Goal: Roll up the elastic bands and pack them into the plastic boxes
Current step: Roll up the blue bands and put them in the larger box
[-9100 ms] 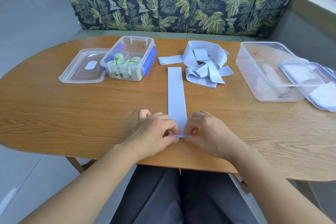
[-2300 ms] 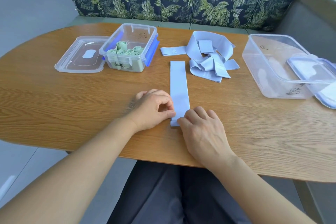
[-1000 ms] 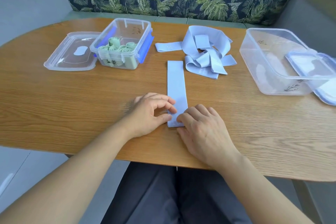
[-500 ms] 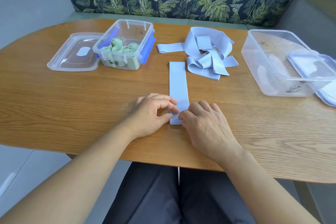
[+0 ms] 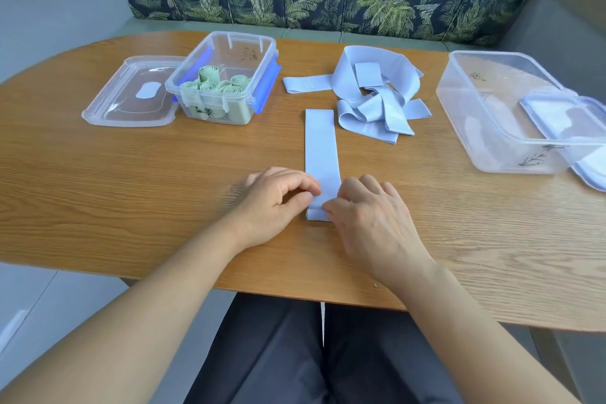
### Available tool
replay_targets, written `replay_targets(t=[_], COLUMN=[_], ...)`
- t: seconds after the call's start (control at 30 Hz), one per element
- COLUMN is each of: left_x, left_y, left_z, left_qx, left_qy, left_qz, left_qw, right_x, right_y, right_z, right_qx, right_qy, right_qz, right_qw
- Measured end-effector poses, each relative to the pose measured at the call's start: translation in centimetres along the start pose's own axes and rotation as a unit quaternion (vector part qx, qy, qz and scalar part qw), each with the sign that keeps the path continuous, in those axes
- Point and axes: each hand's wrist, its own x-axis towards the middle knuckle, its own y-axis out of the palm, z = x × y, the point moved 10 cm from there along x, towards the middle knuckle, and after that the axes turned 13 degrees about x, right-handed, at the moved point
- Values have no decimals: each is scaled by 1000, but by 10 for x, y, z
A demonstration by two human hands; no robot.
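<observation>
Near table (image 5: 131, 193) edge, left hand (image 5: 278, 200): fingers curled, pinching band (image 5: 320, 147) end.
Right hand (image 5: 373, 223): fingers bent, pinching same end.
Band: flat, pointing away.
Beyond: loose bands (image 5: 393, 108); small box (image 5: 265, 52) with green rolls (image 5: 213, 85) left; large box (image 5: 475, 115) right.

The number 20 is printed sideways on a light-blue elastic band (image 5: 307, 85) that sticks out to the left of the loose pile of bands (image 5: 377, 98). The fainter marks beside it are too small to read.
</observation>
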Motion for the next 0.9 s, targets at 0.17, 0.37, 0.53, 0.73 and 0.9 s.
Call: replay_targets(t=[0.17, 0.37, 0.53, 0.73, 0.9], left_x=[3, 13, 14, 17, 21], left_y=[0, -4, -4, -1, -1], left_z=[3, 9, 6, 7, 10], left_qx=[11, 31, 49, 54, 41], left_qy=[-20, -60, -45, -31, -27], left_qz=[-14, -20, -7, 6, 16], left_qw=[1000, 998, 998, 998, 999], right_x=[-2, -4, -3, 3, 8], right_y=[-2, 1, -4, -3, -1], right_z=[1, 0, -1, -2, -1], right_qx=[9, 2, 16, 1, 1], right_qy=[-6, -10, -13, -11, -3], right_qz=[-1, 1, -17, -26, -17], right_qw=[1000, 1000, 1000, 1000, 1000])
